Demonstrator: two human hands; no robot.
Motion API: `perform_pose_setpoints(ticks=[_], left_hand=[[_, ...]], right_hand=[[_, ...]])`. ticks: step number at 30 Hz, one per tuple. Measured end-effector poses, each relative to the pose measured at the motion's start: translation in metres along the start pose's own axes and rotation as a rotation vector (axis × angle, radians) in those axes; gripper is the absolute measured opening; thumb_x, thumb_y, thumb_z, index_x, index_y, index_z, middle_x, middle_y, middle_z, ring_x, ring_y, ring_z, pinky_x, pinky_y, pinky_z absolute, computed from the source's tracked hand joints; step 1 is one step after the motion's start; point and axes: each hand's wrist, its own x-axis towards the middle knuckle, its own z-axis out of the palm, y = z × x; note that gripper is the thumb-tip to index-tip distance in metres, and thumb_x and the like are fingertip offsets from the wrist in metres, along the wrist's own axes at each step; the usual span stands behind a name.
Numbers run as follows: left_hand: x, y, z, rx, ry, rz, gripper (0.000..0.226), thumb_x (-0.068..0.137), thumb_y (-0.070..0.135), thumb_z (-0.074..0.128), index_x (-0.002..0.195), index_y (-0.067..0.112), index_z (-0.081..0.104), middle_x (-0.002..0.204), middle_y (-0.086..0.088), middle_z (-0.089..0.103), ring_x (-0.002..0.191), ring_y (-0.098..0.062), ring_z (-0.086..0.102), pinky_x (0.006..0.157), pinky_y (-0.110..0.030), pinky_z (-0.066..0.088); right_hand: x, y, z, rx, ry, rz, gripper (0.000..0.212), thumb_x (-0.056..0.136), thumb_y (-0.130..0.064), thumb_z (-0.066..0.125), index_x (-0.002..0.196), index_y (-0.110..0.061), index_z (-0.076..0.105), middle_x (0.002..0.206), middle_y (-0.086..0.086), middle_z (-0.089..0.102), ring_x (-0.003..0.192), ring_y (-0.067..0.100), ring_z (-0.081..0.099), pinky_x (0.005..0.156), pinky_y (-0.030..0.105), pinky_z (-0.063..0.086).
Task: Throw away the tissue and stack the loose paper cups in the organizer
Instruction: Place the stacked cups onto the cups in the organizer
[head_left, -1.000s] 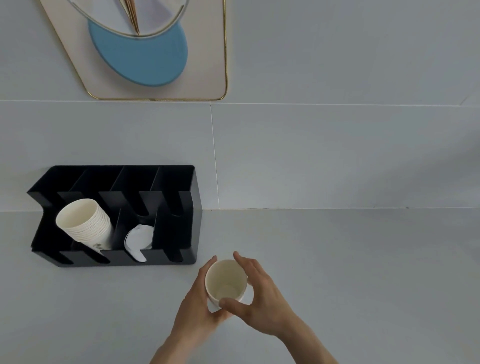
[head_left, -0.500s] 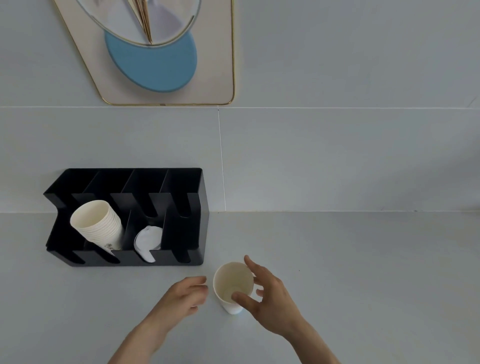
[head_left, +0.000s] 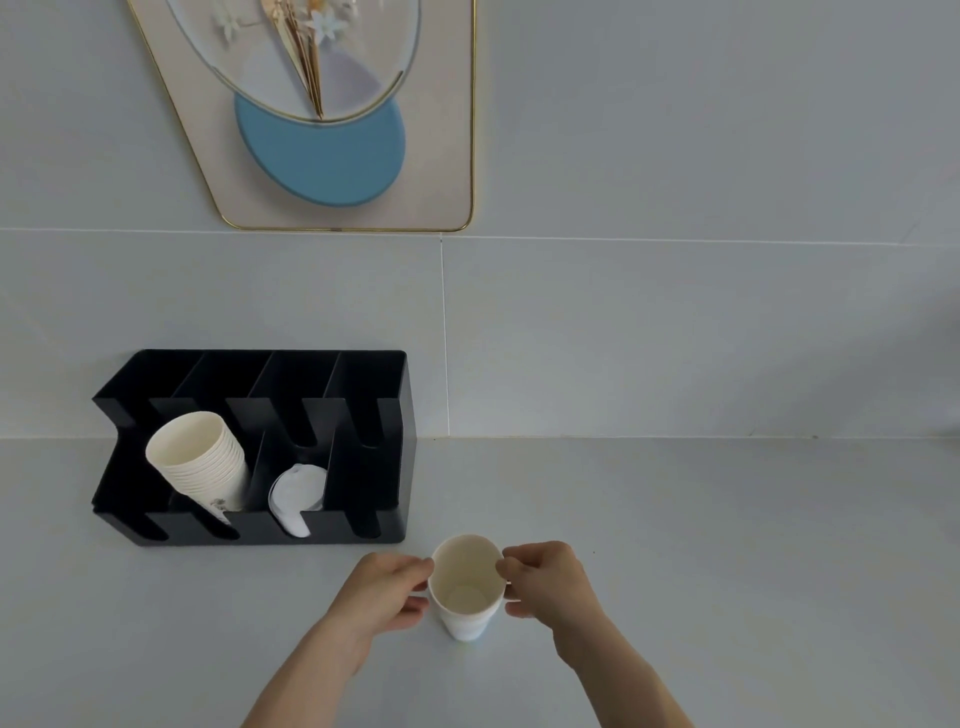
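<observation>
Both hands meet on one loose paper cup (head_left: 467, 587) that stands upright on the bench (head_left: 701, 571), just off the front right corner of the black organizer (head_left: 395, 447). In the head view, the left hand (head_left: 382, 595) is curled, with its fingertips (head_left: 422, 567) pinching the cup's rim on the left side. The right hand (head_left: 550, 579) is likewise curled narrow, thumb and forefinger nipping the rim on the right side.

The organizer sits at the back of the bench against the wall. A nested stack of cups (head_left: 200, 460) leans in its second slot from the left, and white lids (head_left: 297, 493) lie in the next slot to the right. A framed wall decoration (head_left: 332, 156) hangs above.

Half a second ago the left hand was off the cup, loosely closed just beside it, and the right hand was open around the cup's side. Now both grip the rim.
</observation>
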Motion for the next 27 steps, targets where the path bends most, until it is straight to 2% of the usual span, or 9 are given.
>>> perform_pose_setpoints(ticks=[2, 4, 8, 10, 16, 19, 22, 24, 27], left_hand=[[-0.002, 0.002, 0.001, -0.017, -0.006, -0.001, 0.018, 0.094, 0.022, 0.065, 0.097, 0.011, 0.078, 0.097, -0.01, 0.079, 0.09, -0.023, 0.076, 0.082, -0.033, 0.062], [-0.004, 0.003, 0.001, -0.018, -0.018, -0.001, 0.018, 0.094, 0.019, 0.064, 0.093, 0.01, 0.08, 0.093, -0.01, 0.08, 0.089, -0.023, 0.077, 0.081, -0.032, 0.062], [-0.006, 0.003, -0.005, -0.03, -0.022, 0.008, 0.018, 0.093, 0.016, 0.064, 0.091, 0.009, 0.08, 0.092, -0.011, 0.08, 0.089, -0.023, 0.077, 0.077, -0.029, 0.061], [-0.009, 0.004, -0.011, -0.033, -0.032, 0.021, 0.019, 0.093, 0.016, 0.063, 0.09, 0.008, 0.081, 0.092, -0.012, 0.08, 0.089, -0.023, 0.077, 0.077, -0.029, 0.061], [-0.019, 0.024, -0.047, -0.031, -0.055, 0.089, 0.021, 0.094, 0.019, 0.063, 0.088, 0.011, 0.082, 0.091, -0.009, 0.081, 0.087, -0.02, 0.078, 0.075, -0.028, 0.061], [-0.023, 0.041, -0.074, -0.048, -0.037, 0.125, 0.021, 0.095, 0.022, 0.064, 0.089, 0.01, 0.081, 0.089, -0.01, 0.081, 0.086, -0.021, 0.078, 0.08, -0.033, 0.063], [-0.03, 0.06, -0.106, -0.059, -0.038, 0.171, 0.024, 0.096, 0.025, 0.064, 0.091, 0.008, 0.08, 0.089, -0.011, 0.081, 0.087, -0.024, 0.078, 0.082, -0.035, 0.063], [-0.035, 0.073, -0.13, -0.072, -0.026, 0.201, 0.025, 0.096, 0.026, 0.065, 0.091, 0.007, 0.08, 0.09, -0.013, 0.08, 0.088, -0.027, 0.078, 0.08, -0.036, 0.064], [-0.04, 0.093, -0.17, -0.116, 0.018, 0.238, 0.026, 0.094, 0.027, 0.067, 0.095, 0.004, 0.079, 0.091, -0.015, 0.08, 0.086, -0.03, 0.078, 0.083, -0.04, 0.064]], right_hand=[[0.003, 0.003, 0.002, 0.009, 0.039, -0.002, 0.022, 0.076, -0.013, 0.057, 0.08, 0.008, 0.063, 0.071, 0.003, 0.052, 0.062, 0.015, 0.057, 0.06, 0.028, 0.055], [0.002, 0.002, 0.005, 0.003, 0.051, -0.014, 0.026, 0.074, -0.014, 0.055, 0.087, 0.006, 0.066, 0.068, 0.001, 0.055, 0.059, 0.014, 0.059, 0.06, 0.029, 0.051], [-0.004, -0.002, 0.01, -0.04, 0.069, -0.053, 0.023, 0.072, -0.014, 0.054, 0.079, 0.003, 0.068, 0.058, -0.001, 0.051, 0.052, 0.013, 0.05, 0.06, 0.029, 0.044], [-0.009, -0.009, 0.012, -0.055, 0.066, -0.066, 0.017, 0.075, -0.012, 0.056, 0.071, 0.0, 0.068, 0.055, -0.002, 0.053, 0.052, 0.014, 0.051, 0.06, 0.029, 0.045], [-0.022, -0.053, 0.02, -0.119, 0.052, -0.147, 0.019, 0.076, -0.012, 0.056, 0.061, -0.001, 0.062, 0.056, 0.001, 0.056, 0.056, 0.016, 0.056, 0.061, 0.031, 0.047], [-0.028, -0.085, 0.028, -0.15, 0.06, -0.199, 0.021, 0.078, -0.015, 0.057, 0.073, 0.002, 0.069, 0.065, 0.013, 0.07, 0.058, 0.015, 0.06, 0.062, 0.032, 0.05], [-0.034, -0.125, 0.04, -0.161, 0.072, -0.255, 0.023, 0.079, -0.016, 0.058, 0.081, 0.002, 0.073, 0.084, 0.02, 0.077, 0.06, 0.017, 0.064, 0.069, 0.043, 0.062], [-0.039, -0.153, 0.051, -0.168, 0.09, -0.293, 0.024, 0.08, -0.017, 0.058, 0.082, 0.001, 0.075, 0.084, 0.019, 0.078, 0.062, 0.022, 0.071, 0.078, 0.047, 0.063], [-0.046, -0.196, 0.071, -0.171, 0.102, -0.348, 0.024, 0.083, -0.015, 0.059, 0.082, 0.004, 0.074, 0.086, 0.021, 0.077, 0.06, 0.02, 0.07, 0.08, 0.047, 0.064]])
